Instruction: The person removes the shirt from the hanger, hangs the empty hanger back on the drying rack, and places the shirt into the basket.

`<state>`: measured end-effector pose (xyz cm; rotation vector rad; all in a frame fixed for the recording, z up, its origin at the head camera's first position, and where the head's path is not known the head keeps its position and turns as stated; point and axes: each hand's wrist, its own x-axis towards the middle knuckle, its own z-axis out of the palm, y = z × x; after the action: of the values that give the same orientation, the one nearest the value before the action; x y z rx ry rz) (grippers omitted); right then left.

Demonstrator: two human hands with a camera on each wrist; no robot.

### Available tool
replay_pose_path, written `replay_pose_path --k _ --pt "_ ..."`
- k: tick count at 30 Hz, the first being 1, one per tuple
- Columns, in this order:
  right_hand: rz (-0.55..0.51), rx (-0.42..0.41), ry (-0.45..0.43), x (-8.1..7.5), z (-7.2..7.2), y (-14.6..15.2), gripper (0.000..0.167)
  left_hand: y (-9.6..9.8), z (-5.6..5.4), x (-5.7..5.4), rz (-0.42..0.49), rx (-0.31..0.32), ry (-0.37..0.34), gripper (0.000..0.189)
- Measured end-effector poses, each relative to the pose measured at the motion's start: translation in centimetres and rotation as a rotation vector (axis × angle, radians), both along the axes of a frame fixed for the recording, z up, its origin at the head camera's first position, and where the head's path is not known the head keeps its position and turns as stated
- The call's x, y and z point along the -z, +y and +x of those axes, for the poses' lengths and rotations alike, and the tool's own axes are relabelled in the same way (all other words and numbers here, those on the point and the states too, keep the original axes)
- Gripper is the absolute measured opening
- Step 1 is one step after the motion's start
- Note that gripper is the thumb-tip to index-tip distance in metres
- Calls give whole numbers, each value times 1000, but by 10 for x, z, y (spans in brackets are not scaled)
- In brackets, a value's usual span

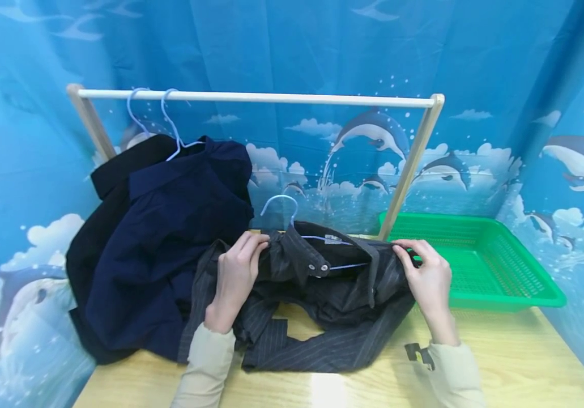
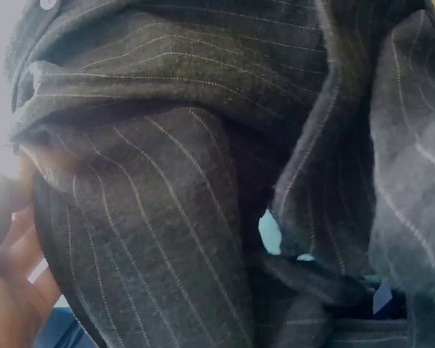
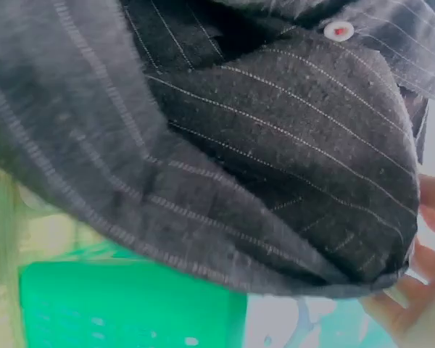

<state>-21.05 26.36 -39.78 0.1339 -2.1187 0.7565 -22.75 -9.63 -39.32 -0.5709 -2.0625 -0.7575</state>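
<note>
A dark pinstriped shirt (image 1: 322,345) is spread over a light blue hanger (image 1: 280,197), whose hook sticks up above the collar. My left hand (image 1: 237,272) pinches the shirt at its left shoulder, and my right hand (image 1: 426,275) pinches it at the right shoulder. Two snap buttons show at the collar, and the sleeves droop onto the table. In the left wrist view, striped cloth (image 2: 152,217) fills most of the picture with fingers at its left edge. The right wrist view has the fingers (image 3: 413,290) at the edge of the striped cloth.
A white rail (image 1: 256,98) on wooden posts stands behind. Two hangers carry a navy shirt (image 1: 169,226) and a black garment (image 1: 113,170) at its left end. A green plastic basket (image 1: 531,300) sits at the right on the wooden table (image 1: 526,362).
</note>
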Motion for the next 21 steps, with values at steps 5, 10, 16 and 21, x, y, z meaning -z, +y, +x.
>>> replay_pose_path --k 5,10,16,21 --pt "-9 -72 108 -7 9 -16 15 -2 3 -4 38 -29 -4 11" --pt "81 -153 245 -11 16 -39 30 -1 5 -7 46 -50 -19 11" --pt "241 -69 237 -8 17 -50 26 -2 5 -9 56 -44 -39 11" --pt "216 49 271 -16 18 -36 8 -7 4 -9 30 28 -37 8"
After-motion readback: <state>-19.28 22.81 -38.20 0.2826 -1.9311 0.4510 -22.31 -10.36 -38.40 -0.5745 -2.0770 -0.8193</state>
